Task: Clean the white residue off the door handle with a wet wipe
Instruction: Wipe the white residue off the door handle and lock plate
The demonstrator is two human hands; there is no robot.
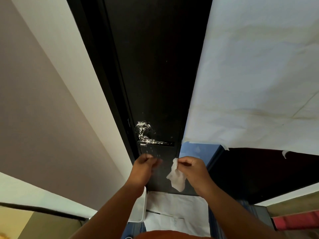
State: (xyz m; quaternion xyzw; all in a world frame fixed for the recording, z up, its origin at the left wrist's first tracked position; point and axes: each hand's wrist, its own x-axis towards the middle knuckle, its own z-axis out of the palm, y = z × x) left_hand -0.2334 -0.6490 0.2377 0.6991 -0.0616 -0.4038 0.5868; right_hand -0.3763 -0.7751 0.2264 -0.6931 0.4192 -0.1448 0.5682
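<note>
Orange garment edge [170, 234] at the bottom of the frame, then two bare forearms rising toward a black door [155, 66]. Right hand [191, 167] pinches a wet wipe [176, 178] at its upper corner between thumb and fingertips; the rest of the wipe hangs loose and crumpled below the fingers, not yet bunched into a pad. Probable reason for the corner pinch: letting the sheet fall open before refolding or wadding it. Left hand [145, 163] is loosely curled, fingers bent inward and holding nothing visible; it sits just beside the wipe's top corner with a gap between, likely poised to take the other edge and spread the sheet. Door handle [151, 141] is above both sets of fingertips, nearer the left hand, apart from both. White residue [143, 127] coats the round base, the neck and the near part of the lever; specks also spatter the door face between the handle and the left fingers. No cleaning appears done. Below the wrists: a white tray-like container [139, 211] and white sheeting [176, 211] on the floor, presumably to catch drips. White covering [259, 66] is taped over the surface right of the door.
</note>
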